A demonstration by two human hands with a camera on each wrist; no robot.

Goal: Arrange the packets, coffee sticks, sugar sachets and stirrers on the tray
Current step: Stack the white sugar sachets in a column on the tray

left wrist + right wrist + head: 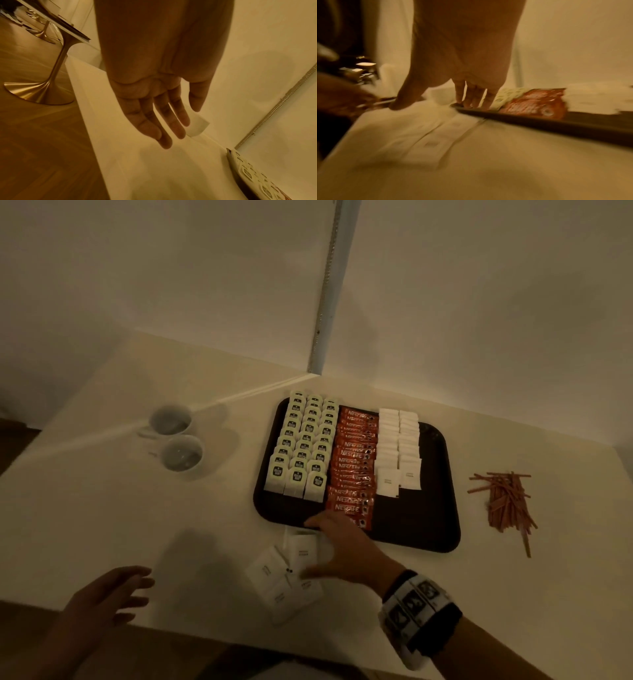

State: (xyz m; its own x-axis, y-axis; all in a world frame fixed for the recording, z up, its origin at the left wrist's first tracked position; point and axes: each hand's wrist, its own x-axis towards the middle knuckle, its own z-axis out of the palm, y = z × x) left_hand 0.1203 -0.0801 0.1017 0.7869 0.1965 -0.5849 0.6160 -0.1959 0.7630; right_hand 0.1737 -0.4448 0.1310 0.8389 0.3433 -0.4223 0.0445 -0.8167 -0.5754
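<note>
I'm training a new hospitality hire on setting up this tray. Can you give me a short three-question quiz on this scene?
1. True or false: the stirrers are on the tray.
2. Which item fills the tray's middle column? A) sugar sachets B) coffee sticks C) cups
3. Fill in: the right hand reaches over loose white ____ lying on the table in front of the tray.

Key: 1 false, they lie on the table to its right; 2 B; 3 sachets.
</note>
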